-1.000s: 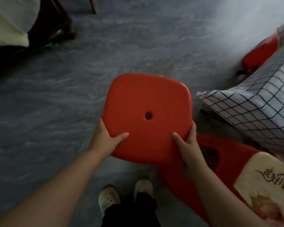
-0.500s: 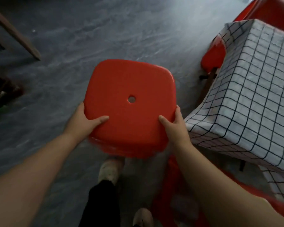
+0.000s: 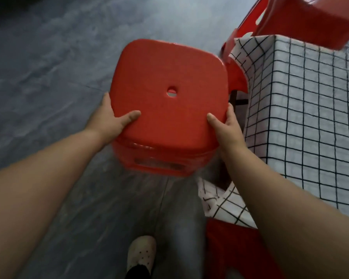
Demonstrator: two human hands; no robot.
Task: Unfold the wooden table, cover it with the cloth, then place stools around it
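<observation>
Moved beside the cloth (image 3: pixel 310 121), one held stool (image 3: pixel 169 121); perhaps three other stools (image 3: pixel 314 19) (image 3: pixel 235 74) (image 3: pixel 230 250).

Both bare forearms reached forward and down. The left hand (image 3: pixel 111 119) gripped the near left edge of the stool (image 3: pixel 169 73), thumb flat on top, fingers round the side. The right hand (image 3: pixel 227 127) gripped the near right edge the same way.
</observation>
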